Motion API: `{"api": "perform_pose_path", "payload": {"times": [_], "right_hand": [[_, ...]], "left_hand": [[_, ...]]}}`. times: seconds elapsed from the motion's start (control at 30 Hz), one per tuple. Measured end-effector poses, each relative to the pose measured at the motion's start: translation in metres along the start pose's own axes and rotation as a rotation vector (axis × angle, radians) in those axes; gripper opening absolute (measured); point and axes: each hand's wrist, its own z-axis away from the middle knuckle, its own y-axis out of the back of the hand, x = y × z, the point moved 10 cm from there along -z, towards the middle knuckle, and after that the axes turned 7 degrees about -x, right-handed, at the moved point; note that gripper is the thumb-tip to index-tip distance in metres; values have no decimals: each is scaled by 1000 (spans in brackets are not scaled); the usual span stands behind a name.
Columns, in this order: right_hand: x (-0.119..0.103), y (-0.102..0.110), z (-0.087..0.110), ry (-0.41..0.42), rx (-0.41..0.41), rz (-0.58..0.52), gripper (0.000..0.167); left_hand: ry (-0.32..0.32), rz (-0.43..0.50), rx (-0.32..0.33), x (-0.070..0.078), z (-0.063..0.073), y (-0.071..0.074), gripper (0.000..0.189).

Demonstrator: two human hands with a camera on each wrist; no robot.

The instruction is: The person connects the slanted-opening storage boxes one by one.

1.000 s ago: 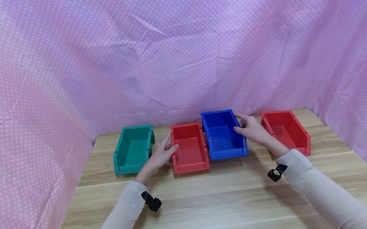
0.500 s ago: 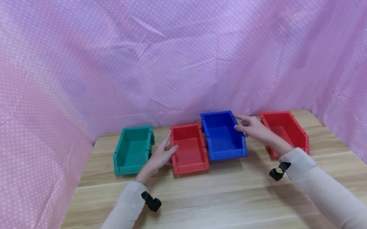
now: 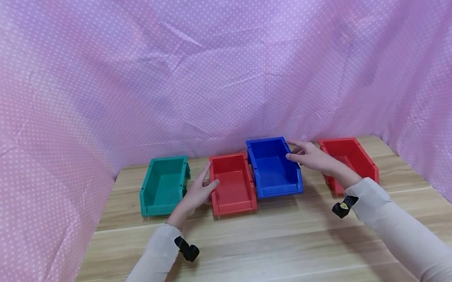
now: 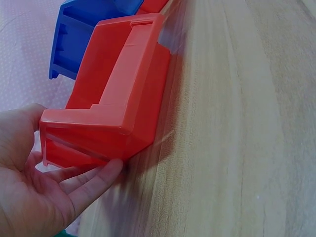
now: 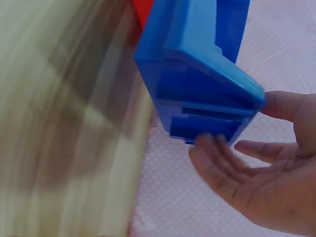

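My left hand (image 3: 194, 196) holds the left side of a red storage bin (image 3: 232, 190), thumb over the rim. The left wrist view shows the fingers (image 4: 96, 187) spread along the outer wall of this bin. Directly right of it stands a blue storage bin (image 3: 274, 175), set slightly farther back. My right hand (image 3: 314, 158) is at its right wall, with the thumb lapping over the rim. Seen from the right wrist, the slightly blurred fingers (image 5: 217, 165) curve against the lower side wall of the blue bin, the thumb being partly hidden behind its upper corner.
A green bin (image 3: 165, 187) stands to the left of my left hand. Another red bin (image 3: 353, 160) is on the right, partly covered by my right wrist. The wooden table (image 3: 259, 260) ends at a pink dotted cloth (image 3: 219, 89) behind and beside it.
My right hand and forearm have shifted slightly, the thumb reaching a little farther over the blue bin's rim than half a second ago. My left hand and the bins stay in place.
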Motion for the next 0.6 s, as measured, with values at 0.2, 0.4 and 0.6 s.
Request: {"api": "perform_pose_path", "payload": {"times": [0.2,0.4,0.6], "right_hand": [[-28,13,-5,105,65,65,62],[-61,5,-14,203,11,108,60],[-76,-19,-21,240,-93,131,63]], "left_hand": [[3,4,7,0,1,-1,77],[-3,-11,16,1,2,0,77],[-5,-17,19,0,1,-1,76]]}}
